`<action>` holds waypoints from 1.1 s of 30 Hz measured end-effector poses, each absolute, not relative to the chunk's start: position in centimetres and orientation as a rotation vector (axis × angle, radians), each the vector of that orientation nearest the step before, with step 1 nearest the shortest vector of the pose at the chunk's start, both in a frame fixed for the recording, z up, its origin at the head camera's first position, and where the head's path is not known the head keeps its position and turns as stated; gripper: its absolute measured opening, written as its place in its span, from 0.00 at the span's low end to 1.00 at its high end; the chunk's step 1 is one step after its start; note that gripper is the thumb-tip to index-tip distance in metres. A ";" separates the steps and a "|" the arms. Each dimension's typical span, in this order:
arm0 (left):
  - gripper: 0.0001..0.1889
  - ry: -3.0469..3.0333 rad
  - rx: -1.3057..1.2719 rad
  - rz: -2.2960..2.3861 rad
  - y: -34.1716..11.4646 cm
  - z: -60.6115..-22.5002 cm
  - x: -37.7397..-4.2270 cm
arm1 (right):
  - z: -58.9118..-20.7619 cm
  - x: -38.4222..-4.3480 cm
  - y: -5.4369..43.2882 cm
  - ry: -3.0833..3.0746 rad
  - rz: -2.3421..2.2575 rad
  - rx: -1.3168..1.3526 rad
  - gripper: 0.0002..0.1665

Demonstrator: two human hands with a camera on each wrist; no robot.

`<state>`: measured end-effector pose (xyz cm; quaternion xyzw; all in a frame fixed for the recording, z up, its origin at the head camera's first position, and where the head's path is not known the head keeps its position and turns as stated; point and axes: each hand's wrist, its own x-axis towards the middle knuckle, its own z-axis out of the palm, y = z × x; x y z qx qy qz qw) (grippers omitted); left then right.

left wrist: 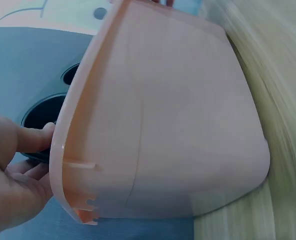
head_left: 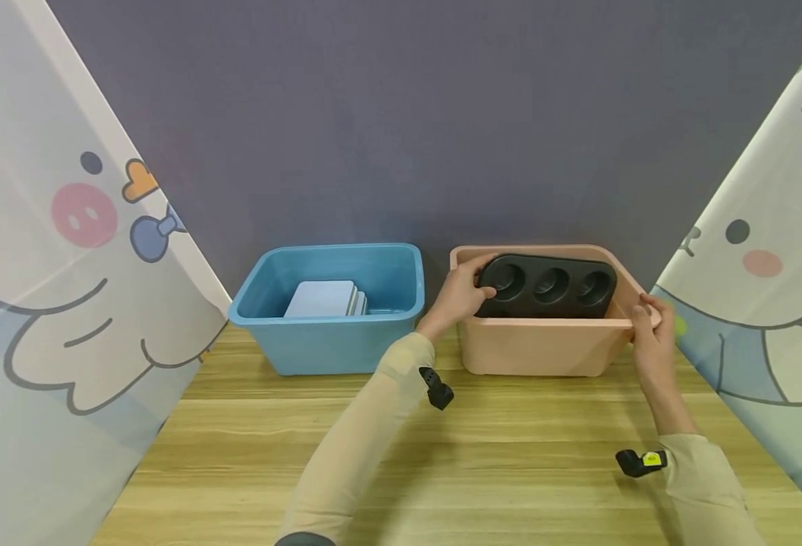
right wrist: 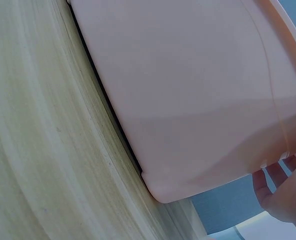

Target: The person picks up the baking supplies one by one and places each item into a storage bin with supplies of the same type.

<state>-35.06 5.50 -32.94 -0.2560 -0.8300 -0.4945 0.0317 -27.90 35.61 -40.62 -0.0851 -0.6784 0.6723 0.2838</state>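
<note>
A black muffin pan (head_left: pixel 551 288) with round cups stands tilted in the pink bin (head_left: pixel 537 349), its upper part above the front rim. My left hand (head_left: pixel 460 292) pinches the pan's left end, thumb in front and fingers behind; the left wrist view shows the thumb (left wrist: pixel 35 137) by a dark cup (left wrist: pixel 44 112). At the bin's right end, my right hand (head_left: pixel 653 337) grips the rim, thumb on top. In the right wrist view its fingers (right wrist: pixel 275 177) curl under the rim. The pan's lower part is hidden behind the bin's front wall.
Left of the pink bin stands a blue bin (head_left: pixel 332 345) holding several white square pieces (head_left: pixel 322 298). Both bins rest on a wood-grain table (head_left: pixel 510 470) against a dark grey backdrop (head_left: pixel 441 121). Cartoon-printed panels (head_left: pixel 39 303) flank the table on both sides.
</note>
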 end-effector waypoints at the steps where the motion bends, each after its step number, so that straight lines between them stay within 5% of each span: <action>1: 0.33 -2.576 -0.788 -1.468 5.5 -32.9 -35.0 | -40.6 -27.9 35.6 -1.811 1.801 -0.225 0.16; 11: 0.34 -2.717 -0.714 -1.058 5.9 -33.3 -34.6 | -40.0 -27.6 35.0 -1.768 1.827 -0.190 0.14; 33: 0.22 -2.627 -0.730 -1.216 3.2 -33.3 -33.5 | -41.4 -28.8 36.2 -1.715 1.874 -0.196 0.16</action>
